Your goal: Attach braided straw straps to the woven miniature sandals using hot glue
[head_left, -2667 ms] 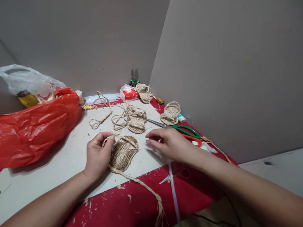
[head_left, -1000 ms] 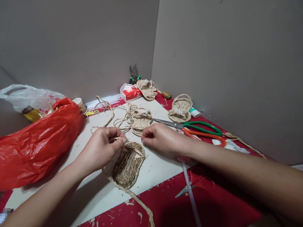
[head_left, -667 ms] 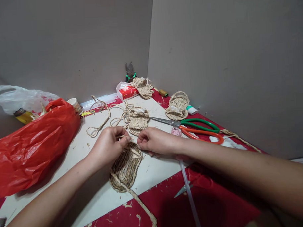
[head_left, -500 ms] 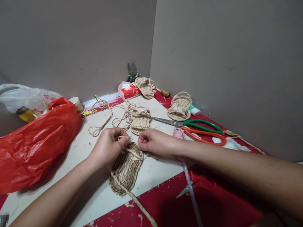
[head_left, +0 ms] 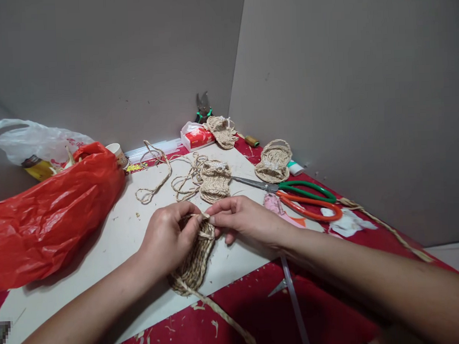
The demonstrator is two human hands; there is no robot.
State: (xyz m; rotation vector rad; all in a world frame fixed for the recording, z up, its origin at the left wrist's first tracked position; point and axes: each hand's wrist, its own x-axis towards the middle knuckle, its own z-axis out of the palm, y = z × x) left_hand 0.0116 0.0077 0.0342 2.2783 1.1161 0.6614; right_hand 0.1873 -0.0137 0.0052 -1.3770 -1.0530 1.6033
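Note:
Both hands meet at the top end of a small woven straw piece (head_left: 198,261), shaped like a sandal sole. My left hand (head_left: 170,235) is closed, thumb and forefinger pinching the straw edge. With its fingertips almost touching the left ones, my right hand (head_left: 246,220) pinches the same edge from the right, its lower fingers curled. Some of the edge is hidden behind the fingers. From the near end of the piece a thick straw cord (head_left: 221,313) trails toward the front. Just beyond the hands lies a small straw sandal (head_left: 215,181) with clear beads and loose cord.
Large scissors (head_left: 305,194) with green and orange handles lie to the right. Two more straw sandals, one nearby (head_left: 273,161) and one farther back (head_left: 222,131), rest near pliers (head_left: 203,106) and a tissue pack (head_left: 198,137). A red plastic bag (head_left: 58,213) fills the left.
My right hand has closed in on the left, and its fingers now pinch the top edge. The left hand has shifted slightly right and down, covering more of the woven piece.

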